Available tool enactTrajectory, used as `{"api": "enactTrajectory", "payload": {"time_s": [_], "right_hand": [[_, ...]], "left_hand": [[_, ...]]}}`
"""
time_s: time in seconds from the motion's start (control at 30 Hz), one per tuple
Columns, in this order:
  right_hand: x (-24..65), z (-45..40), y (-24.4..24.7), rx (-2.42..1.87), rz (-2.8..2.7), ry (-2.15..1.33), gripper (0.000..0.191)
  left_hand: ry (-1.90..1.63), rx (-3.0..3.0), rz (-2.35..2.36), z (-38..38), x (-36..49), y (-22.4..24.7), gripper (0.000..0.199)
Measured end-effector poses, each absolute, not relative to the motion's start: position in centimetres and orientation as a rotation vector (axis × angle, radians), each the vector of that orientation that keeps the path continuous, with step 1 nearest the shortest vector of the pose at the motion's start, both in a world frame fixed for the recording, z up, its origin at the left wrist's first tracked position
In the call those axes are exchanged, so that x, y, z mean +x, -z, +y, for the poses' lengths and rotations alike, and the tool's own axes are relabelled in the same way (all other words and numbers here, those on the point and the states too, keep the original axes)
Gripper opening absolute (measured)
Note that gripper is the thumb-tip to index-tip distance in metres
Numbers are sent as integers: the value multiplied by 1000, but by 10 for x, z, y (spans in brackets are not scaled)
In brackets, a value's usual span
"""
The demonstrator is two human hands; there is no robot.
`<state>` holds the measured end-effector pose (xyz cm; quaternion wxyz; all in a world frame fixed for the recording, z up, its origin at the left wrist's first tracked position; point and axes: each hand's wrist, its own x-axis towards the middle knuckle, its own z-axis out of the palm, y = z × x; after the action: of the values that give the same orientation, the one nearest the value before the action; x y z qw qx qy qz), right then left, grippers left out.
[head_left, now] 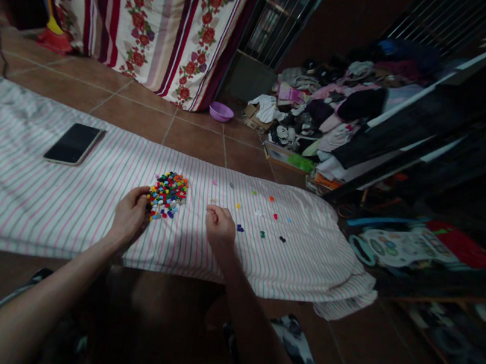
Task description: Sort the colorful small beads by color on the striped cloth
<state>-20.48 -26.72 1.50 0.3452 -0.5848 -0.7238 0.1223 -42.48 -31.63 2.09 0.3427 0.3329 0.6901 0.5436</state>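
Note:
A heap of small coloured plastic pieces [168, 194] lies on a striped cloth. My left hand [130, 212] is at the heap's left edge, its fingers curled in against the pieces; whatever is between them is hidden. Right of the heap, my right hand [221, 227] is closed, with thumb and forefinger pinched together near the cloth. Anything in that pinch is too small to make out. Around it sit small sorted groups: yellow pieces [237, 206], dark blue pieces [240, 228], dark green pieces [262, 234], black pieces [282, 239], red pieces [275, 216] and orange pieces [271, 198].
The striped cloth [62, 197] covers a long, low surface. A phone [74, 143] lies on its left part. Beyond, on the tiled floor, are a purple basin [221, 112], a red broom [55, 39] and a pile of clothes [322, 106]. Cluttered shelves [444, 303] stand at right.

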Motion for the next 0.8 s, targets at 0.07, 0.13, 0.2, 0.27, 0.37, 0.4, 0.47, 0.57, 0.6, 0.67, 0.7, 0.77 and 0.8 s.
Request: {"api": "enactTrajectory", "payload": {"time_s": [0.07, 0.13, 0.2, 0.27, 0.37, 0.4, 0.47, 0.57, 0.6, 0.67, 0.7, 0.77, 0.8], "right_hand": [[-217, -268, -17, -1486, -1944, -373, 28], [-229, -267, -18, -1471, -2003, -422, 27], [-241, -266, -17, -1463, -2052, -451, 26], [-252, -264, -17, -1463, -2093, -463, 26], [-266, -260, -16, -1477, -2145, -451, 26], [-271, -259, -17, -1485, -2158, -439, 27], [-279, -256, -19, -1498, -2184, -418, 28], [-288, -253, -24, -1522, -2230, -420, 28], [-290, -252, -26, -1536, -2245, -429, 27], [-292, -251, -30, -1573, -2265, -450, 25], [-293, -252, -32, -1588, -2266, -457, 23], [-295, -252, -33, -1594, -2259, -459, 20], [-295, -252, -33, -1585, -2251, -456, 19]], "left_hand": [[-1400, 847, 1780, -317, -424, -24, 43], [-1400, 870, 1792, -317, -424, -25, 43], [-1399, 899, 1811, -316, -425, -23, 43], [-1391, 908, 1819, -315, -427, -20, 44], [-1392, 911, 1817, -314, -428, -18, 44], [-1392, 914, 1814, -314, -428, -17, 44], [-1392, 915, 1808, -314, -428, -18, 44], [-1393, 911, 1791, -314, -428, -17, 46], [-1391, 907, 1787, -314, -428, -17, 47], [-1391, 902, 1778, -314, -429, -16, 48], [-1397, 900, 1775, -314, -428, -15, 47], [-1414, 898, 1771, -314, -428, -16, 46], [-1420, 894, 1770, -315, -428, -17, 45]]}}
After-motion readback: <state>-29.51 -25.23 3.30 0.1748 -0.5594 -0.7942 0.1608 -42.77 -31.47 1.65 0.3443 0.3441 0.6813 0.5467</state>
